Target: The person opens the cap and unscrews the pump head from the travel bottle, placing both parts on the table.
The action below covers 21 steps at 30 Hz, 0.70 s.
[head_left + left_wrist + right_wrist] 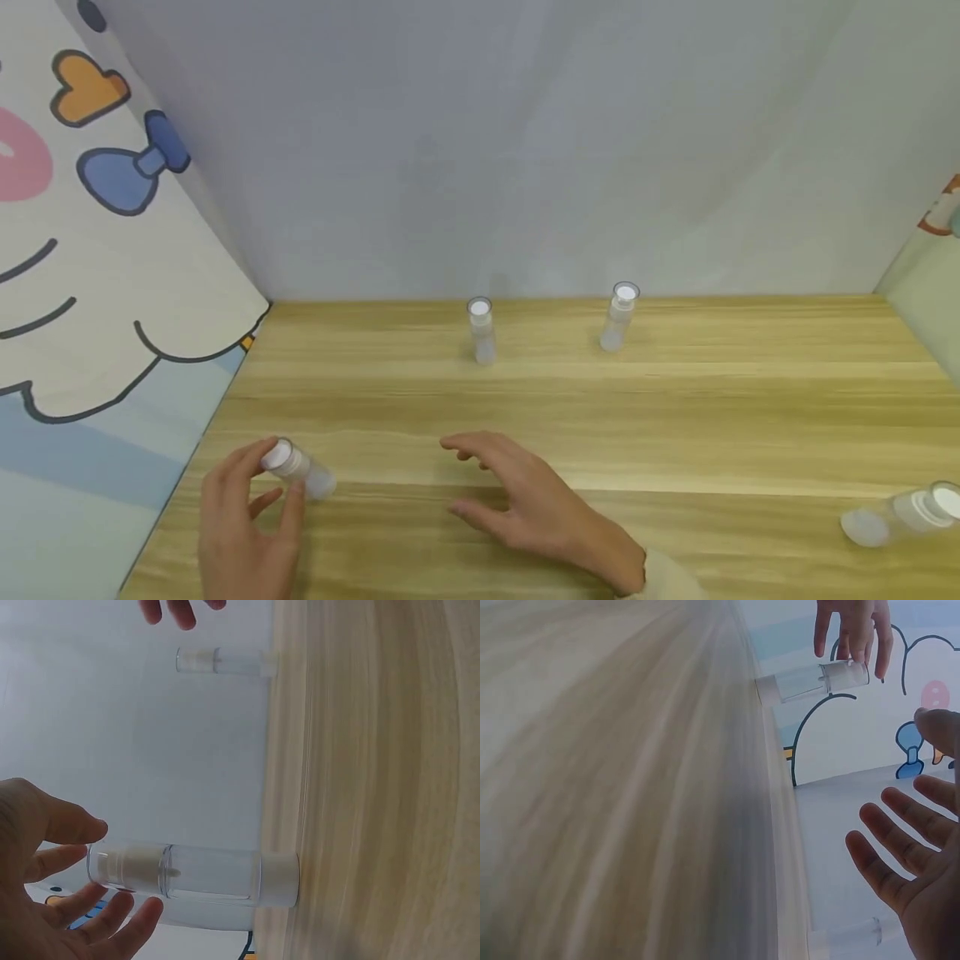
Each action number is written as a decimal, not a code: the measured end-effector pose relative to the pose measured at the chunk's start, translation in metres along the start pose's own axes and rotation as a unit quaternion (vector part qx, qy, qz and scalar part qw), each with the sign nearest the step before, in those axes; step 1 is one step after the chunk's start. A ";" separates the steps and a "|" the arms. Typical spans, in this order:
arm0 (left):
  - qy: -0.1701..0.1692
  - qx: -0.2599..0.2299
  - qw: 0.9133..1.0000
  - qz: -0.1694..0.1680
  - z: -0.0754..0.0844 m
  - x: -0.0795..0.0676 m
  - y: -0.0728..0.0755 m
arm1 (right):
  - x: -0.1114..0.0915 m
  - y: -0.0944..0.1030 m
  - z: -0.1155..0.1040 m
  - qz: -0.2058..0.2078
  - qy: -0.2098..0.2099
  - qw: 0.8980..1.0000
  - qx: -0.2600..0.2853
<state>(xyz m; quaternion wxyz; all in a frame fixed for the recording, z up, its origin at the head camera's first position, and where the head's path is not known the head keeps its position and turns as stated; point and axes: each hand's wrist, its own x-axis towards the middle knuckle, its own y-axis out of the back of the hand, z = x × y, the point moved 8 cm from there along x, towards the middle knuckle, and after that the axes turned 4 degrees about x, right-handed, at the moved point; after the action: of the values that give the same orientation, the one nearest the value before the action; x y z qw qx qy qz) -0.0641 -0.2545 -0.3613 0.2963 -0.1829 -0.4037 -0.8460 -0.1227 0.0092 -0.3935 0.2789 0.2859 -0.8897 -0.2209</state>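
At the left of the table stands a clear pump bottle (309, 475) with a white pump under a transparent cap. My left hand (247, 517) is around its top, thumb on one side and fingers spread on the other. In the left wrist view, a thin gap shows between the thumb (82, 823) and the cap of this pump bottle (210, 874), and the fingers look loose. My right hand (525, 500) hovers over the middle of the table, thumb and fingers apart, holding nothing. Its spread fingers (900, 840) show in the right wrist view.
Two similar bottles stand near the back edge, one at the middle (483, 337) and another bottle (617, 321) right of it. A further bottle (892, 518) is at the far right. A grey backdrop (480, 150) rises behind the wooden table (675, 417); a cartoon-printed cloth (112, 275) borders the left.
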 end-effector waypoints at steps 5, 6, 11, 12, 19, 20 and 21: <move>0.013 0.006 1.000 -0.004 -0.004 0.000 0.000 | 0.007 -0.008 -0.003 -0.008 0.013 1.000 -0.011; 0.014 0.008 1.000 -0.005 -0.004 0.000 0.000 | 0.008 -0.010 -0.004 -0.009 0.016 1.000 -0.016; 0.020 0.010 1.000 -0.017 -0.007 0.002 -0.003 | 0.013 -0.015 -0.004 -0.019 0.009 1.000 -0.020; 0.021 0.010 1.000 -0.020 -0.008 0.003 -0.004 | 0.014 -0.016 -0.004 -0.022 0.006 1.000 -0.019; 0.019 0.005 0.999 -0.041 -0.011 0.006 -0.012 | 0.019 -0.022 -0.003 -0.041 -0.007 0.999 -0.025; 0.017 0.006 0.999 -0.043 -0.012 0.007 -0.013 | 0.019 -0.022 -0.003 -0.043 -0.008 0.999 -0.027; 0.017 0.008 0.999 -0.046 -0.013 0.007 -0.014 | 0.019 -0.023 -0.003 -0.044 -0.008 0.999 -0.028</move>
<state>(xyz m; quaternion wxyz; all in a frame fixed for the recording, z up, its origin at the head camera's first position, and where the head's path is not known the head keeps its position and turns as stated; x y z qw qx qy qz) -0.0795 -0.2600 -0.3731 0.2648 -0.1474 -0.4136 -0.8585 -0.1255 -0.0208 -0.3971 0.2697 0.3152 -0.8719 -0.2603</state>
